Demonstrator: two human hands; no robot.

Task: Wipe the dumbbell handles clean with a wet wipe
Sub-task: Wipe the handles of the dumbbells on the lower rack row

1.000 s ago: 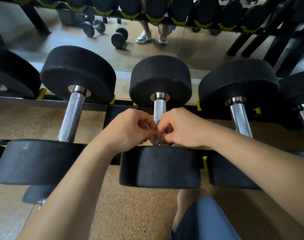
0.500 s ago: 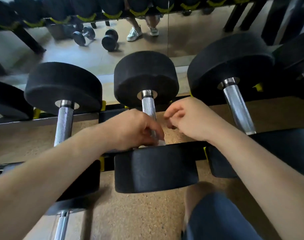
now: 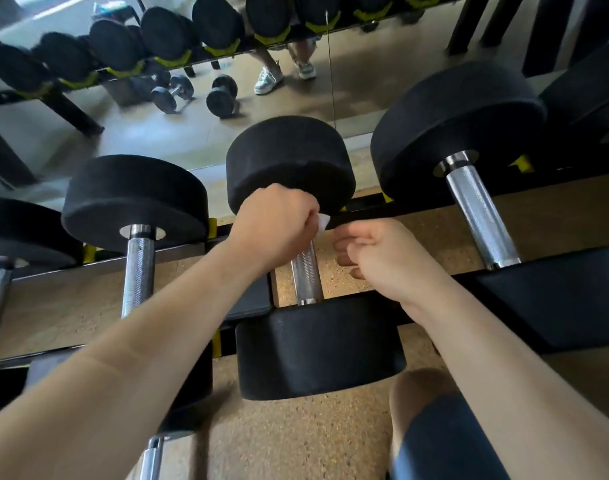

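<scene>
A black dumbbell lies on the rack in the middle, its knurled steel handle (image 3: 306,275) running away from me. My left hand (image 3: 275,226) grips the far end of that handle, close to the far weight (image 3: 289,161), with a white wet wipe (image 3: 322,223) wrapped under its fingers; only a corner of the wipe shows. My right hand (image 3: 375,254) hovers just right of the handle, fingers loosely curled, holding nothing. The near weight (image 3: 316,351) sits below both wrists.
More dumbbells lie on the rack, one to the left (image 3: 138,271) and one to the right (image 3: 479,216). A mirror (image 3: 348,98) behind the rack reflects another rack, loose dumbbells on the floor and feet. My knee (image 3: 434,431) is at bottom right.
My left hand has slid the wipe along the handle from the near end to the far end. My right hand has let go and drawn off to the right.
</scene>
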